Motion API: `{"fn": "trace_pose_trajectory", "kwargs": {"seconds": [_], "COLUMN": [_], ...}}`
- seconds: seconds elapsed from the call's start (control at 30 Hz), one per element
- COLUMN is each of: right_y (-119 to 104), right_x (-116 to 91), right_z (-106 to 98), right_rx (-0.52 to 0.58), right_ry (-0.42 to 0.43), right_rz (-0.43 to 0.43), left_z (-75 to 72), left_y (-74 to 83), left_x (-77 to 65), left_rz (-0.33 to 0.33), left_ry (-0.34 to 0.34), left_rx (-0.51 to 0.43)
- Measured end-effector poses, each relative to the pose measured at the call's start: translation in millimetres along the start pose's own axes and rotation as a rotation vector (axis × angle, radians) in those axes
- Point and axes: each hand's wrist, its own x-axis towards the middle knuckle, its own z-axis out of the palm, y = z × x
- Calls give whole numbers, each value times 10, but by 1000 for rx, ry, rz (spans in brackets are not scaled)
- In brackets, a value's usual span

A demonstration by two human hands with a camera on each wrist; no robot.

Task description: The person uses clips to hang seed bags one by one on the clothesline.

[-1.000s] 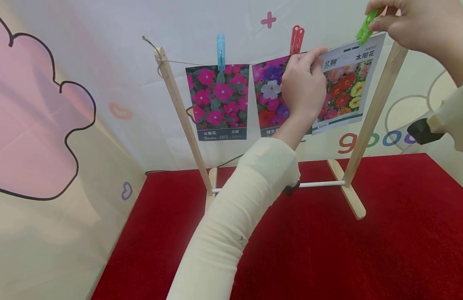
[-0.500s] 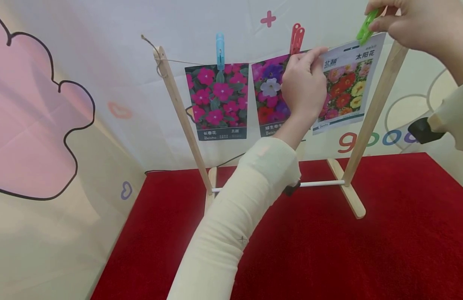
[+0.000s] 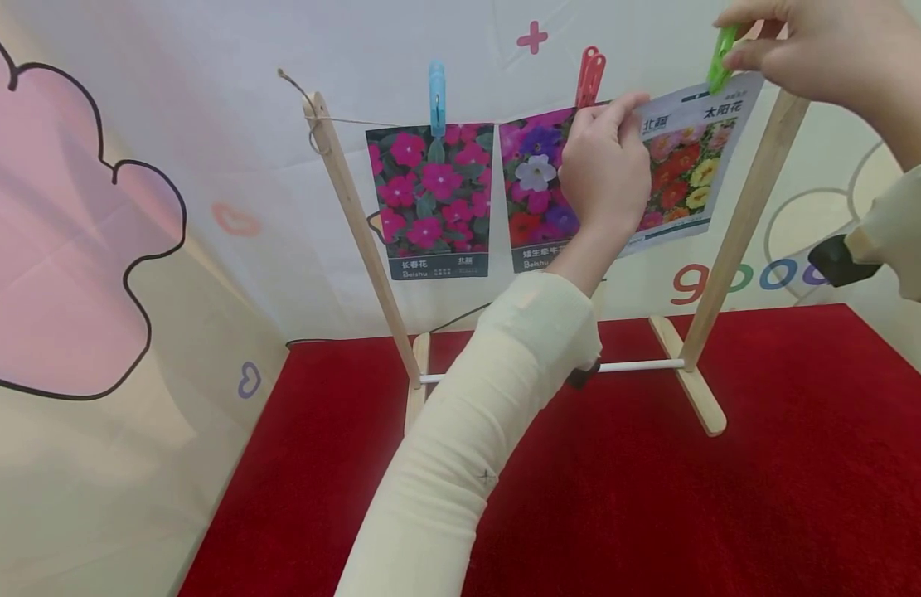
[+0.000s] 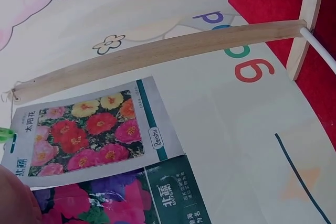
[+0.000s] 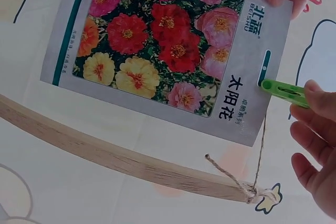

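Note:
My right hand (image 3: 826, 58) pinches a green clothespin (image 3: 719, 60), whose tip sits on the top edge of a white flower packet (image 5: 152, 40). My left hand (image 3: 608, 166) pinches that packet by its upper left corner, thumb in front in the right wrist view. This packet hangs tilted, its right side higher, in front of a string (image 5: 261, 153). Left of it hangs a purple flower packet (image 3: 538, 178) under a red clothespin (image 3: 590, 76), partly covered by my left hand. A pink flower packet (image 3: 438, 191) hangs further left from a blue clothespin (image 3: 437, 99).
The string runs between two wooden posts (image 3: 356, 224) of a stand, joined low down by a white rod (image 3: 639, 365). Its wooden feet (image 3: 691, 381) rest on a red cloth (image 3: 654, 497). A printed white backdrop (image 3: 229, 141) is close behind.
My right hand has shifted slightly left, and the green clothespin is more upright. The white packet's right side has moved a little left and down. My left hand stays nearly still.

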Motion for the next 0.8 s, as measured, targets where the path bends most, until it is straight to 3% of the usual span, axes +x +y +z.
{"fn": "trace_pose_trajectory", "kwargs": {"seconds": [0.3, 0.53, 0.8], "right_y": [26, 47, 88], "right_x": [-54, -103, -165], "right_z": [62, 104, 140], "right_rx": [20, 24, 29], "right_ry": [9, 43, 110], "right_rz": [-4, 7, 2], "left_z": [2, -23, -72], "left_y": [-39, -83, -157], "left_x": [-25, -109, -243], "left_rz": [20, 52, 168], "left_ry": [-43, -141, -195], "left_rx": [38, 64, 102]}}
